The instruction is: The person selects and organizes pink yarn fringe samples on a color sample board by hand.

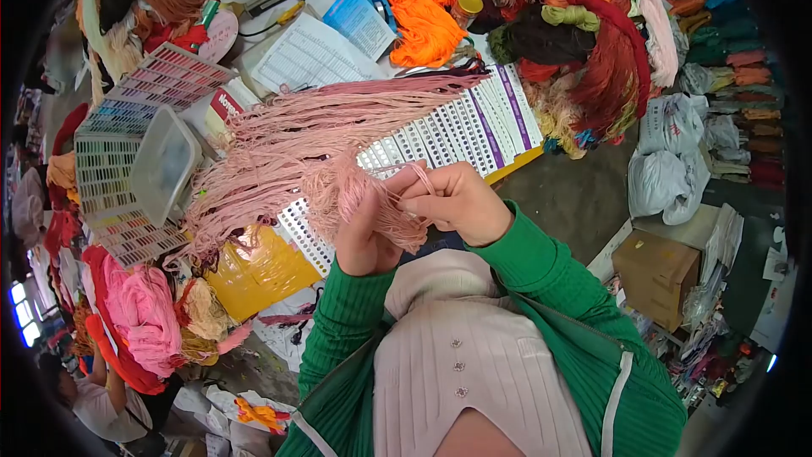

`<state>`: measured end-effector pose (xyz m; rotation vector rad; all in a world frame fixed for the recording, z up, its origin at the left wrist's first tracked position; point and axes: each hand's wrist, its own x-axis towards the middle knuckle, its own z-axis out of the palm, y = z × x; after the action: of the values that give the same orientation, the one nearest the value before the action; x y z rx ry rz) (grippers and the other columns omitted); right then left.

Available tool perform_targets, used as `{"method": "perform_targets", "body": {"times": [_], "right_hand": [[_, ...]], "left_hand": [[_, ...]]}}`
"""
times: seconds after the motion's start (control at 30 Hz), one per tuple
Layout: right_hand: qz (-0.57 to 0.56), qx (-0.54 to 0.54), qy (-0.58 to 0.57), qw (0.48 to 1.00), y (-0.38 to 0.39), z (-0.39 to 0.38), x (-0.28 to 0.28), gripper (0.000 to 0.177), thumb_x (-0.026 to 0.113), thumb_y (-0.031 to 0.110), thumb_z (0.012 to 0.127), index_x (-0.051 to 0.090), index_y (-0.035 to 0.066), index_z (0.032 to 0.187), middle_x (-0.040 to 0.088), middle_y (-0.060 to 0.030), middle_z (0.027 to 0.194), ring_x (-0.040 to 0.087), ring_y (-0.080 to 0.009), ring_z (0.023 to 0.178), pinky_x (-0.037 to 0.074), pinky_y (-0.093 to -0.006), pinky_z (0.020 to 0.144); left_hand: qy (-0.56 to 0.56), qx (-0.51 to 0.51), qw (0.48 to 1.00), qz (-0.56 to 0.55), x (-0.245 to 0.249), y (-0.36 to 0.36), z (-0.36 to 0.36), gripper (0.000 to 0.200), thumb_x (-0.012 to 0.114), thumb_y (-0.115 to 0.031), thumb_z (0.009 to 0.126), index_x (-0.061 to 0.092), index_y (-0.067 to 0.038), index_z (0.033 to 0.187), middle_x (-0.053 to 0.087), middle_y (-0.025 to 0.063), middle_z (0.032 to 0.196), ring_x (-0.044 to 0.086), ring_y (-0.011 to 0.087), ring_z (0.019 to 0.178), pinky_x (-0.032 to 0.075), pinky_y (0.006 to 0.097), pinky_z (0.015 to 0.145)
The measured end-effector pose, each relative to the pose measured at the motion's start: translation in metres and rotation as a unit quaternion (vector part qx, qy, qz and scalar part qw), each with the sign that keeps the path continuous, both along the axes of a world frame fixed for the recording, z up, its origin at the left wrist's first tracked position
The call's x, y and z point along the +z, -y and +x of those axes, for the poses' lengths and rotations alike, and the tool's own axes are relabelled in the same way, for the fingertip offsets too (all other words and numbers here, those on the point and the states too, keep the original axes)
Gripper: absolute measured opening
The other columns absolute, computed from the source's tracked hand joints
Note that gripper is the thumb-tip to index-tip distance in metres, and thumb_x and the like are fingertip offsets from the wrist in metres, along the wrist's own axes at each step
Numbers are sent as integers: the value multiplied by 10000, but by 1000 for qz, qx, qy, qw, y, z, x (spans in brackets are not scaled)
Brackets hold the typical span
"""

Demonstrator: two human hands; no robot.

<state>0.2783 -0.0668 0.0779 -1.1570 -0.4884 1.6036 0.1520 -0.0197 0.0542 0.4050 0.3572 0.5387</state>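
My left hand is closed around a bundle of pale pink yarn, with loose ends hanging below the fingers. Beside it, my right hand pinches a few strands drawn out of that bundle, and a loop of yarn lies over its fingers. Just beyond both hands, long pink thread lengths are spread in rows. They lie over white cards with punched holes, which rest partly on a yellow wrapped package.
Colour sample charts and a clear plastic tub stand at left. Printed sheets and orange yarn lie at the back. A cardboard box is at right. Another person is at lower left.
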Motion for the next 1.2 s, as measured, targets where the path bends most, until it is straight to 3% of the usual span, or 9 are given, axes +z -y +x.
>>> {"method": "perform_targets", "body": {"times": [0.17,0.27,0.6,0.8,0.87,0.93,1.0,1.07,1.2], "right_hand": [[-6,-6,-39,999,5,7,-11,82,520,7,726,577,-37,764,540,-70,930,351,-9,471,251,-151,389],[16,-37,-38,998,7,10,-18,87,522,36,732,571,-33,750,551,-20,702,440,-27,547,320,-163,428],[-37,-17,-1,999,6,29,-25,89,532,20,724,568,-32,786,533,-5,637,490,-52,587,402,-189,529],[213,-222,174,935,9,36,-60,96,448,-38,731,530,11,740,471,-74,871,439,-90,524,398,-186,463],[64,-199,-251,945,18,74,-41,63,463,6,743,514,29,774,494,-98,838,458,-109,530,387,-221,448],[124,-257,-332,899,35,115,-52,74,419,80,784,486,55,802,484,-66,741,394,-96,490,375,-231,451],[83,-308,-277,907,57,179,-69,86,415,64,776,464,10,731,445,-54,647,400,-96,516,367,-230,482],[-1,-396,-209,894,92,266,-92,103,438,12,727,452,1,625,454,-67,599,435,-117,531,372,-226,487],[135,-507,47,850,203,444,-100,31,463,11,677,484,13,655,512,-93,622,505,-170,597,412,-243,580]], "left_hand": [[70,-26,997,-36,-11,-2,2,525,324,-338,831,320,87,1140,465,155,1048,484,194,898,392,292,748],[-117,61,991,15,-10,6,14,517,334,-339,828,334,78,1134,489,149,1008,496,180,831,403,270,668],[-96,15,992,-80,-12,-1,32,477,372,-321,821,381,60,1107,505,137,966,510,196,752,418,291,634],[-61,0,998,17,-61,-6,39,362,446,-276,789,447,25,990,506,120,864,506,202,727,434,294,577],[-118,91,976,-156,-68,-24,40,304,445,-200,772,430,1,1000,500,78,782,508,197,693,440,310,583],[193,150,950,-195,-139,-51,-19,281,434,-168,751,421,-18,988,478,52,731,504,190,652,446,325,587],[-77,160,982,-64,-277,-100,-178,269,333,-220,836,467,-9,936,511,119,792,500,220,736,407,370,725],[-477,359,789,-144,-209,-85,-164,370,282,-189,822,409,37,1086,522,169,911,519,275,778,439,346,687],[-451,284,839,-108,-208,-87,-137,363,293,-192,826,410,35,1084,525,163,912,519,264,770,439,352,685]]}}
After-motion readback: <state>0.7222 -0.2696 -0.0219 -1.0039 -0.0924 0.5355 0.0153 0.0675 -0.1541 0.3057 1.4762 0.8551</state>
